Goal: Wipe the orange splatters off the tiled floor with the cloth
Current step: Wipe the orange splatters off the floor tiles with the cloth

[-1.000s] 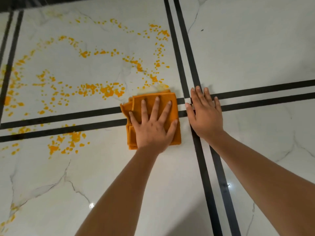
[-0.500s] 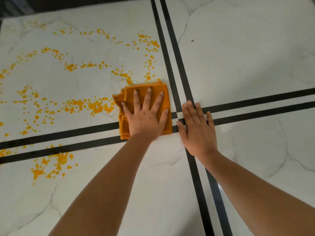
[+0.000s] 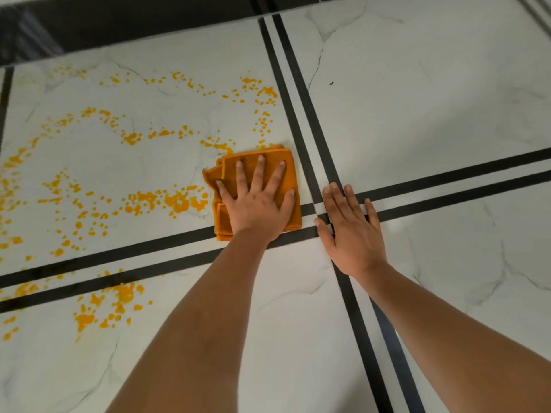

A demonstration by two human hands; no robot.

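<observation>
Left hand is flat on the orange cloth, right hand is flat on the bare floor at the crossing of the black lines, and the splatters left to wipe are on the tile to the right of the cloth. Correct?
Not quite. The head view shows the remaining splatters to the left of the cloth, not the right. The rest holds: left hand flat on the cloth, right hand flat on the floor at the black lines.

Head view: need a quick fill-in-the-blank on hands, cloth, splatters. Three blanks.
1. The folded cloth lies flat under the ____ hand.
2. The right hand rests palm-down where the black ____ cross.
3. Most orange splatters lie to the ____ of the cloth.

Missing words: left; stripes; left
</observation>
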